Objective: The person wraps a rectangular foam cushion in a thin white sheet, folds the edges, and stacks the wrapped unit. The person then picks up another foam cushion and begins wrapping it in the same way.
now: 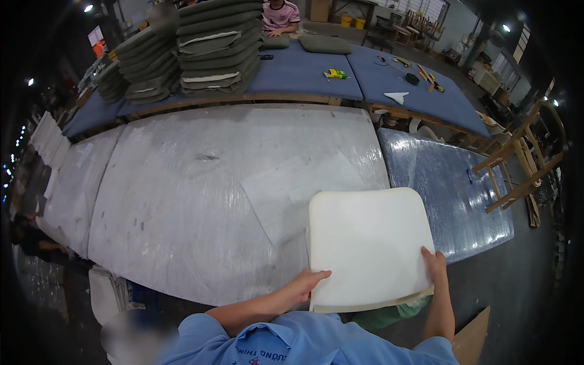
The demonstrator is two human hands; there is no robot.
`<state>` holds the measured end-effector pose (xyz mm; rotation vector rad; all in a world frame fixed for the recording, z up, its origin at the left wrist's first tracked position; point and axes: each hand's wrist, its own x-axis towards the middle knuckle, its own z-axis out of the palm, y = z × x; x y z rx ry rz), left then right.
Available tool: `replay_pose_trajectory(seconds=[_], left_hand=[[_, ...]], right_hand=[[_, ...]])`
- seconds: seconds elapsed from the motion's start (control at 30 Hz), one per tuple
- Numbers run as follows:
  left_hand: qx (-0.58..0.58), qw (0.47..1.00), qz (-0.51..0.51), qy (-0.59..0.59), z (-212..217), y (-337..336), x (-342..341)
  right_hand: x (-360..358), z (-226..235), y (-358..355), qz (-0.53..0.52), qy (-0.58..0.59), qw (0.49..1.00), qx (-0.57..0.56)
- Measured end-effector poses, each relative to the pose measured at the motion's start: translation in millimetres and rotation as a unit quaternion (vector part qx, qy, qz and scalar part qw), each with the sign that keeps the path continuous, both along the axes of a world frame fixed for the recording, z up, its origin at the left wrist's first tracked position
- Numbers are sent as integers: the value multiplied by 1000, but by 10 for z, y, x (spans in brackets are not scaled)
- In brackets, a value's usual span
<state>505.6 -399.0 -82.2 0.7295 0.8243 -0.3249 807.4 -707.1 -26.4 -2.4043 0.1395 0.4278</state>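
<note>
Between my two hands is a white seat cushion pad (371,243), roughly square with rounded corners and a pale edge along its near side. My left hand (309,283) grips its left side close to the near corner, thumb on top and fingers hidden below. On the right side, my right hand (434,264) holds the edge in the same way, its thumb on the upper face. The pad's far part lies over the right end of the plastic-wrapped table (182,182), and its near edge is close to my body.
Stacks of dark green cushions (219,48) stand on the blue table (292,70) beyond. Tools, a yellow-green packet (336,73) and a white scrap (396,97) lie there. A wooden chair frame (517,164) is at the right, by a wrapped blue tabletop (450,182). A person (281,18) is at the far side.
</note>
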Motion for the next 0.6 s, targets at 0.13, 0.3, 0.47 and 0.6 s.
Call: replay_pose_trajectory(seconds=[0.13,0.3,0.47,0.6], left_hand=[[-43,999,29,15,-249,-223,44],[-114,990,77,-7,-288,-205,69],[-160,986,42,-18,-156,-228,130],[-129,987,34,-87,-119,-337,161]], right_hand=[[321,-267,-212,-22,144,987,67],[414,-416,-237,13,205,973,105],[608,558,-25,38,189,972,137],[453,1270,243,38,81,996,26]])
